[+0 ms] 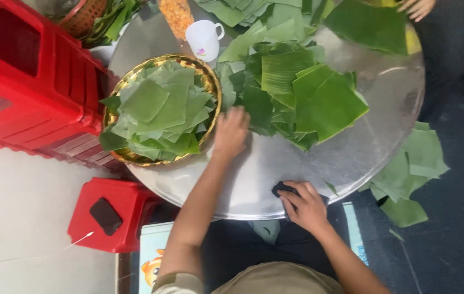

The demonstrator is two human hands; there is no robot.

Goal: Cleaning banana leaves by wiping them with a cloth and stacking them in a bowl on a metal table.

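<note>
Left hand (pixel 231 132) lies spread on cut leaves (pixel 292 95); right hand (pixel 305 206) clasps dark cloth (pixel 283 189)

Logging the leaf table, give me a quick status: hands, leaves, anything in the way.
Left hand on the loose leaf pile, beside the gold tray. Right hand gripping a dark cloth on the metal table. White mug stands behind.

Reaching with the left hand (pixel 231 132) onto the loose pile of cut banana leaves (pixel 292 92) on the round metal tray (pixel 351 152), fingers spread just beside the gold-rimmed basket (pixel 210 81) stacked with leaf squares (pixel 158 111). Pressing a dark cloth (pixel 282 189) under the right hand (pixel 305 207) near the tray's near edge. Standing behind the leaves, a white mug (pixel 203 40). Lying on a red stool (pixel 128 204), a black phone (pixel 105 215).
</note>
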